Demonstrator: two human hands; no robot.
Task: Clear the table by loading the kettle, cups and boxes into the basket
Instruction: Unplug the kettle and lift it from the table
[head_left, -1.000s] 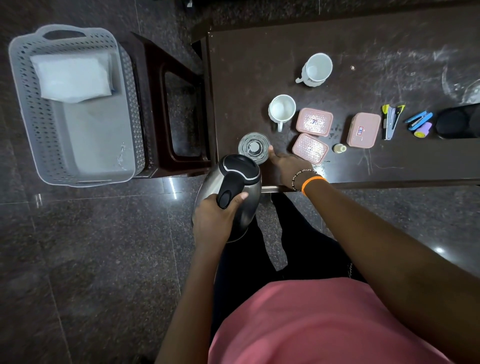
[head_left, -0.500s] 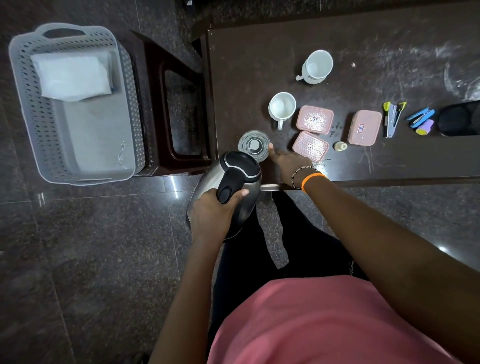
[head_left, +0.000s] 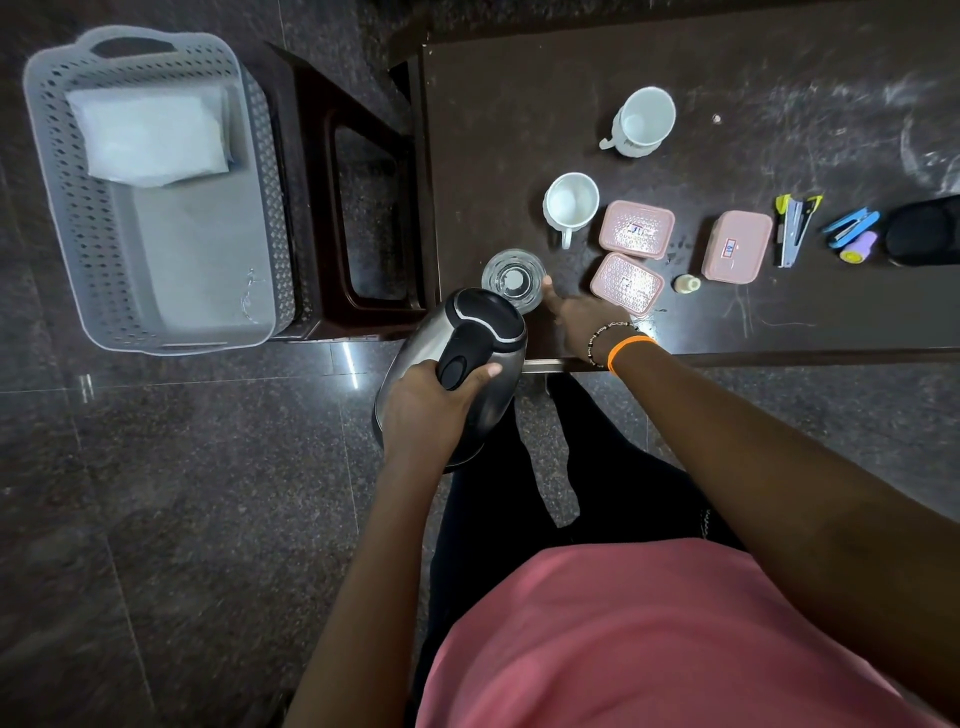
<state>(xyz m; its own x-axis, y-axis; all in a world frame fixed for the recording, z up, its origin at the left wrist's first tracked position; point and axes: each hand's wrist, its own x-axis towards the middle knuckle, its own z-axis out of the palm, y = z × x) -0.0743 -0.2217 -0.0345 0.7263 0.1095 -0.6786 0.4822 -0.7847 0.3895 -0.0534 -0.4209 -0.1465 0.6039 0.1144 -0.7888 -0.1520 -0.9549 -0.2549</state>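
My left hand (head_left: 428, 413) is shut on the black handle of a steel kettle (head_left: 485, 317), held in the air just off the table's near left corner. My right hand (head_left: 582, 317) rests on the dark table (head_left: 519, 104), fingers apart, its thumb against a clear glass (head_left: 511, 278). Two white cups (head_left: 570, 200) (head_left: 644, 122) stand farther back. Three pink boxes (head_left: 636, 228) (head_left: 626, 283) (head_left: 736, 247) lie to the right of the glass. The grey perforated basket (head_left: 156, 340) sits on the floor at far left with a white folded bundle (head_left: 150, 135) inside.
A dark wooden stool (head_left: 363, 208) stands between the basket and the table. A small bottle (head_left: 687, 283), two staplers (head_left: 795, 228) (head_left: 852, 226), a purple item (head_left: 860, 247) and a black object (head_left: 924, 231) lie at the table's right. Polished stone floor lies below.
The kettle in my left hand has drifted a little left, away from the table edge. My right hand has stayed beside the glass.
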